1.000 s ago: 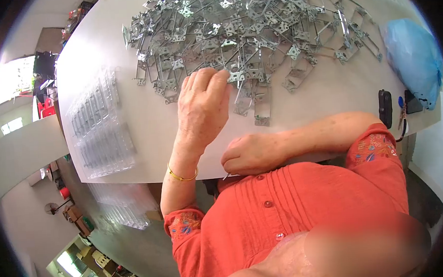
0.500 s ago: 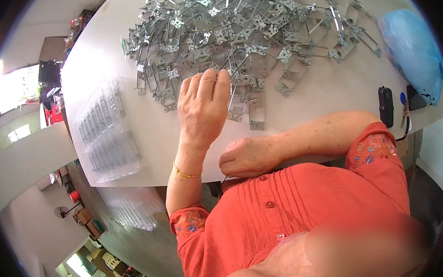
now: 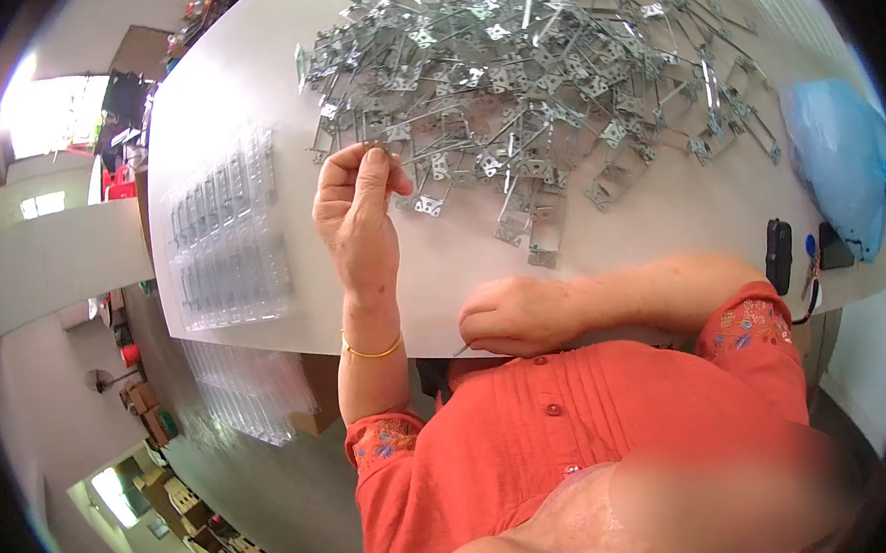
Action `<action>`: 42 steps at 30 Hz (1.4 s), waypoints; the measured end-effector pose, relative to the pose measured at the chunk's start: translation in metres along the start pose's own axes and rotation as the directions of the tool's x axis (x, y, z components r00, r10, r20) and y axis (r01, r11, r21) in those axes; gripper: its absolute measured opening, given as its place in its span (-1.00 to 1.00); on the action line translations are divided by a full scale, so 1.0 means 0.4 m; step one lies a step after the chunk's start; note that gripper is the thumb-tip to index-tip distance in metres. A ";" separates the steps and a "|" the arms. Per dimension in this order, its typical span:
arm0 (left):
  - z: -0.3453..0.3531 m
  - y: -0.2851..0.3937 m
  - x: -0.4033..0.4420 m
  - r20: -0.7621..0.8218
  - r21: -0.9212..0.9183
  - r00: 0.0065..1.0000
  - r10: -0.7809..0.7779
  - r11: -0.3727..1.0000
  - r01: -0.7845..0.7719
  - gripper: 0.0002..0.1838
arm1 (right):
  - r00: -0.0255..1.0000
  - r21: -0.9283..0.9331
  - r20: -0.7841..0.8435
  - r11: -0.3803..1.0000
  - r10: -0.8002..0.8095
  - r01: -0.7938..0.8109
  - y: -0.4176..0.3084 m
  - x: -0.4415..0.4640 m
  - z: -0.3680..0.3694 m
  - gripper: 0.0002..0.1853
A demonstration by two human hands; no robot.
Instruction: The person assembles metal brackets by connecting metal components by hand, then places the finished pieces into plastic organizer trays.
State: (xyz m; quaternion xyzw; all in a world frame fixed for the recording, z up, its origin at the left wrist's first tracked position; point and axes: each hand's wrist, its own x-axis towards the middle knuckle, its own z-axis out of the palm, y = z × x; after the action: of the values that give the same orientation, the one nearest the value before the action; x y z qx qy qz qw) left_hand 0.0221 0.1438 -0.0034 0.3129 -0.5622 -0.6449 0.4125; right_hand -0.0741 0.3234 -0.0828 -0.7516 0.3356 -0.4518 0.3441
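Observation:
At the near left edge of a tangled pile of metal brackets [image 3: 513, 83], my left hand [image 3: 357, 196] is closed in a pinch, thumb on top. A metal bracket shows at its fingertips, though which parts are held and which lie behind is hard to separate. My right hand [image 3: 513, 316] rests closed at the table's near edge, in front of my body. From its fingers sticks the tip of a thin metal object [image 3: 462, 351]; the rest is hidden in the hand.
Clear plastic trays [image 3: 226, 238] lie on the table [image 3: 444, 286] at left, with more trays [image 3: 243, 387] below its edge. On the right are a blue plastic bag [image 3: 838, 161], a black case [image 3: 780, 256], a dark phone-like object [image 3: 834, 246] and scissors [image 3: 810, 267].
My left hand has turned so its thumb shows and sits left of where it was against the pile; its fingers now pinch. My right hand stays nearly still. The whole view has shifted slightly.

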 end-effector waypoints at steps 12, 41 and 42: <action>-0.094 -0.037 -0.087 0.067 -0.379 0.976 -0.206 0.900 0.216 -0.95 | 0.849 -0.262 -0.523 0.962 -0.077 -0.074 -0.121 0.092 -0.243 -0.74; -0.041 -0.037 -0.163 0.154 -0.210 0.979 -0.131 0.964 0.162 -0.81 | 0.778 0.224 -0.536 0.944 0.328 -0.243 -0.117 0.071 -0.284 -0.89; -0.034 -0.032 -0.165 0.088 0.020 0.996 -0.008 1.000 0.007 -0.76 | 0.775 0.227 -0.539 0.943 0.330 -0.243 -0.119 0.071 -0.286 -0.89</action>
State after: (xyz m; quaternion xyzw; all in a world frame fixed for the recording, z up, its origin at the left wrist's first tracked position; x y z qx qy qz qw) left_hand 0.0622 0.1960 -0.0221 0.2904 -0.5850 -0.6539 0.3817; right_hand -0.1587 0.3015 0.0096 -0.4948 0.4998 -0.6208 0.3463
